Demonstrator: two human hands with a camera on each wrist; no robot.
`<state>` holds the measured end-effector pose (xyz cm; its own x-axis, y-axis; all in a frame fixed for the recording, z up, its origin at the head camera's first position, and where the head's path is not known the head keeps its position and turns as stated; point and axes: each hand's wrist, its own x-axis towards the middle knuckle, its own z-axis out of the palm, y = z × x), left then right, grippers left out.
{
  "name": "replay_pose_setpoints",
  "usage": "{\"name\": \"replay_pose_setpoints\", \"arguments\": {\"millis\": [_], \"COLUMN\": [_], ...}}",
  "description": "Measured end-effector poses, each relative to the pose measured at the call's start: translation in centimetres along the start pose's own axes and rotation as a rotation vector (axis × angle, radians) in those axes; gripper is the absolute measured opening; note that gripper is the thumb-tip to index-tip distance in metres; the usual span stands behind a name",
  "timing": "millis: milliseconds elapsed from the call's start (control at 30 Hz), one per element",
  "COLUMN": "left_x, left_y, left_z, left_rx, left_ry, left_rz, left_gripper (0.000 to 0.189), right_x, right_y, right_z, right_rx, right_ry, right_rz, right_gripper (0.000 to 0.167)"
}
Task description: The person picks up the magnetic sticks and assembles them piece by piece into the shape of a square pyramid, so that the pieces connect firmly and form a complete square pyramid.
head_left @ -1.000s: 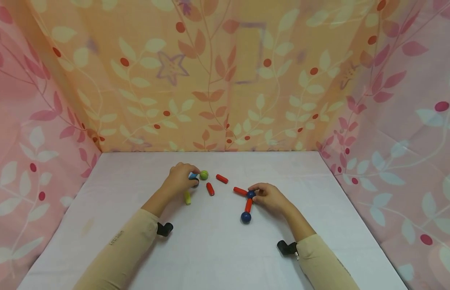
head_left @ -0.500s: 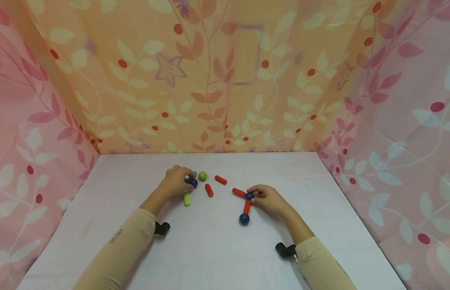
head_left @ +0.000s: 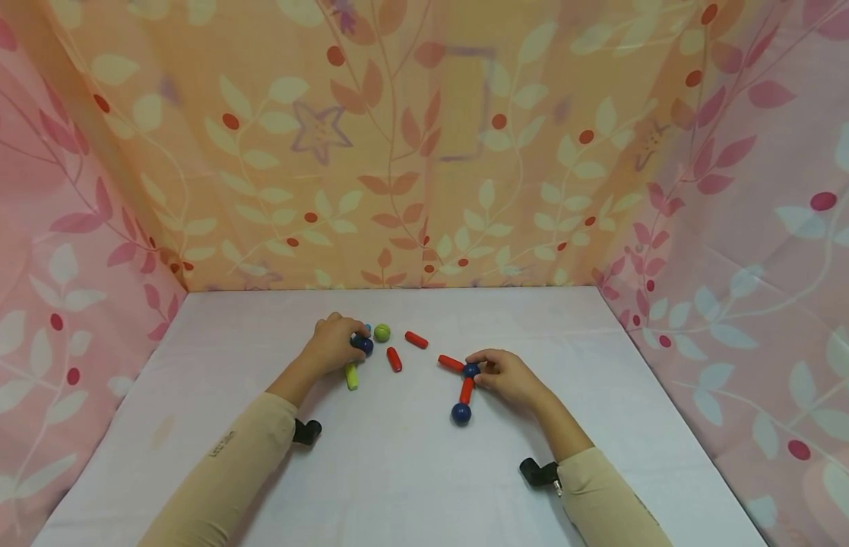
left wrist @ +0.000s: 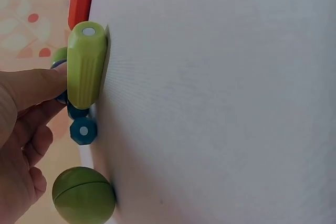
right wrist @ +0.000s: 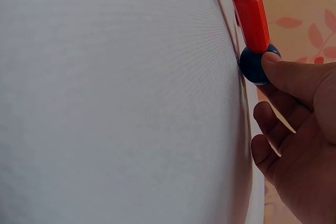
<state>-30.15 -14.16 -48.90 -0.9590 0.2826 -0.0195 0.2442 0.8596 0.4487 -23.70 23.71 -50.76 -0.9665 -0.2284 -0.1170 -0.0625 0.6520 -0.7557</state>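
My left hand point(head_left: 333, 342) pinches a dark blue ball point(head_left: 366, 346) between thumb and fingers at the left of the group. A yellow-green rod point(left wrist: 86, 66) lies just nearer, hiding most of that ball in the left wrist view. Blue rods, one end-on point(left wrist: 83, 130), lie by the fingers, and a green ball point(left wrist: 84, 195) rests below them. With thumb and fingertips, my right hand point(head_left: 509, 376) holds another dark blue ball point(right wrist: 254, 65). From it extend a red rod point(head_left: 451, 364) and a second red rod point(right wrist: 252, 20), which runs to a further dark blue ball point(head_left: 461, 414).
Two loose red rods point(head_left: 416, 339) point(head_left: 394, 359) lie between the hands, near another green ball point(head_left: 381, 333). A white cloth covers the table point(head_left: 397, 471). Patterned curtains point(head_left: 397, 152) rise behind and at both sides.
The dark blue ball at my left hand has come further into view, while the light blue piece there shows less. My right hand keeps its hold on the joined pieces. The head view has shifted slightly.
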Motion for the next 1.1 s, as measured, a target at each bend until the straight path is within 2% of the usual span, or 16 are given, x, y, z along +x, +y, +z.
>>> {"name": "replay_pose_setpoints", "arguments": {"millis": [300, 533, 800, 1100], "left_x": [-0.1, -0.1, 0.1, 0.9], "left_y": [0.9, 2.9, 5.5, 7.7], "left_z": [-0.6, -1.0, 0.4, 3.1], "left_rx": [0.002, -0.076, -0.149, -0.165], "left_ry": [0.024, -0.003, -0.024, -0.04], "left_rz": [0.075, 0.053, 0.038, 0.033], "left_gripper": [0.034, 0.036, 0.037, 0.035], "right_x": [0.0, 0.0, -0.1, 0.0], "right_y": [0.3, 0.1, 0.2, 0.1], "right_z": [-0.2, -0.3, -0.1, -0.1], "right_rx": [-0.002, -0.004, -0.001, -0.006], "right_ry": [-0.005, -0.008, -0.003, -0.002], "right_rz": [-0.038, -0.038, -0.03, -0.014], "right_gripper": [0.031, 0.031, 0.031, 0.031]}}
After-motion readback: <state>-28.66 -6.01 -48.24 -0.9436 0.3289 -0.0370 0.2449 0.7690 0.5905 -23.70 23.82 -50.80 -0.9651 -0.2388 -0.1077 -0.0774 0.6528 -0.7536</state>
